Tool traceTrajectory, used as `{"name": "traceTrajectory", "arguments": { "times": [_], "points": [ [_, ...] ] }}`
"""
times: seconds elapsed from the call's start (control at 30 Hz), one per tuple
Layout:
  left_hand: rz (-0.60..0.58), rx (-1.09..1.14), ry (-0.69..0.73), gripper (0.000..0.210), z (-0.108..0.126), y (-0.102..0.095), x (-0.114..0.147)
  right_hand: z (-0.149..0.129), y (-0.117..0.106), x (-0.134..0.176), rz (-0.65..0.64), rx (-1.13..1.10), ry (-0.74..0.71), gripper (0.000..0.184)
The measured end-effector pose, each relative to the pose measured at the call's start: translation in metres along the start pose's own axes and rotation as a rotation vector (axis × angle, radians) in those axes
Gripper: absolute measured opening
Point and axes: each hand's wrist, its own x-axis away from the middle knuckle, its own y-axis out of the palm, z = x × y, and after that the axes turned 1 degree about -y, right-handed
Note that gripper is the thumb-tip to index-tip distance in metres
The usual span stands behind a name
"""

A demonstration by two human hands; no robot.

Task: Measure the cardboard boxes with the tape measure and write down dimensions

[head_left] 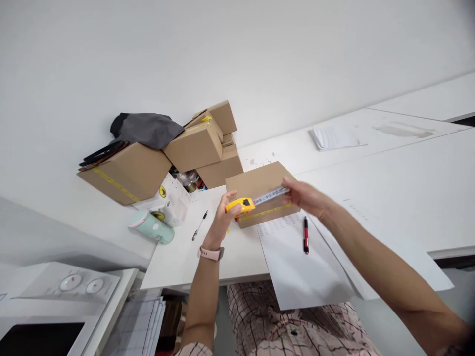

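Stretching from left fingers (224, 199) to right fingers (293, 187), clamped at both ends: yellow tape measure (242, 204).

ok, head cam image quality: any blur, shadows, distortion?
Head view: wide-angle look, right forearm seemingly stretched toward the corner; head view: soft light, faint shadow on the front paper; head view: tape measure stands out clearly, but its blade digits are too soft to read surely; head view: top-right corner darkens.
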Motion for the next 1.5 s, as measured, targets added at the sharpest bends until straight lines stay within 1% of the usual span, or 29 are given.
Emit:
{"name": "traceTrajectory", "arguments": {
  "times": [0.03, 0.1, 0.13, 0.2, 0.23, 0.3, 0.37, 0.43, 0.53, 0.63, 0.77, 0.9, 0.97, 1.13, 1.23, 1.33, 1.4, 1.43, 1.47, 1.5],
  "points": [
    [0.045, -0.010, 0.017, 0.069, 0.002, -0.011, -0.003, -0.009, -0.015, -0.010, 0.071, 0.012, -0.072, 0.042],
    [0.134, -0.022, 0.039, 0.065, 0.004, -0.037, -0.012, -0.024, -0.044, -0.031, 0.259, 0.035, -0.192, 0.035],
    [0.166, -0.031, 0.034, 0.063, 0.004, -0.052, -0.017, -0.029, -0.057, -0.040, 0.346, 0.040, -0.202, 0.032],
    [0.202, -0.056, -0.021, 0.058, 0.001, -0.081, -0.027, -0.033, -0.074, -0.055, 0.464, 0.063, -0.136, 0.028],
    [0.215, -0.066, -0.060, 0.056, -0.001, -0.095, -0.031, -0.031, -0.078, -0.061, 0.499, 0.083, -0.085, 0.027],
    [0.229, -0.076, -0.124, 0.054, -0.008, -0.117, -0.038, -0.022, -0.077, -0.068, 0.532, 0.137, 0.014, 0.025],
    [0.232, -0.081, -0.164, 0.054, -0.014, -0.132, -0.042, -0.010, -0.068, -0.071, 0.533, 0.185, 0.073, 0.024],
    [0.224, -0.085, -0.187, 0.056, -0.019, -0.139, -0.045, -0.001, -0.058, -0.072, 0.529, 0.231, 0.093, 0.026],
    [0.206, -0.091, -0.193, 0.056, -0.024, -0.139, -0.049, 0.007, -0.046, -0.072, 0.527, 0.345, 0.096, 0.030],
    [0.170, -0.092, -0.183, 0.054, -0.026, -0.130, -0.055, 0.010, -0.042, -0.072, 0.475, 0.430, 0.095, 0.034],
    [0.140, -0.081, -0.163, 0.053, -0.029, -0.119, -0.063, 0.013, -0.041, -0.074, 0.418, 0.501, 0.112, 0.035],
    [0.121, -0.073, -0.159, 0.056, -0.030, -0.118, -0.063, 0.013, -0.045, -0.077, 0.391, 0.616, 0.096, 0.040],
    [0.114, -0.074, -0.159, 0.056, -0.030, -0.120, -0.063, 0.012, -0.047, -0.077, 0.384, 0.712, 0.085, 0.043],
    [0.125, -0.074, -0.153, 0.055, -0.031, -0.119, -0.066, 0.006, -0.043, -0.076, 0.419, 1.073, 0.084, 0.047],
    [0.144, -0.080, -0.146, 0.056, -0.032, -0.115, -0.066, 0.002, -0.038, -0.076, 0.424, 1.176, 0.081, 0.045],
    [0.169, -0.093, -0.125, 0.056, -0.022, -0.112, -0.058, -0.005, -0.038, -0.078, 0.405, 1.197, 0.092, 0.041],
    [0.151, -0.110, -0.100, 0.058, -0.011, -0.108, -0.043, -0.012, -0.041, -0.079, 0.398, 1.163, 0.076, 0.038],
    [0.109, -0.119, -0.093, 0.059, -0.006, -0.103, -0.032, -0.016, -0.042, -0.080, 0.404, 1.129, 0.036, 0.037],
    [0.037, -0.126, -0.097, 0.062, -0.003, -0.096, -0.018, -0.020, -0.043, -0.081, 0.413, 1.085, -0.027, 0.036],
    [-0.065, -0.120, -0.113, 0.065, -0.002, -0.087, -0.003, -0.023, -0.043, -0.082, 0.417, 1.038, -0.108, 0.037]
  ]
}}
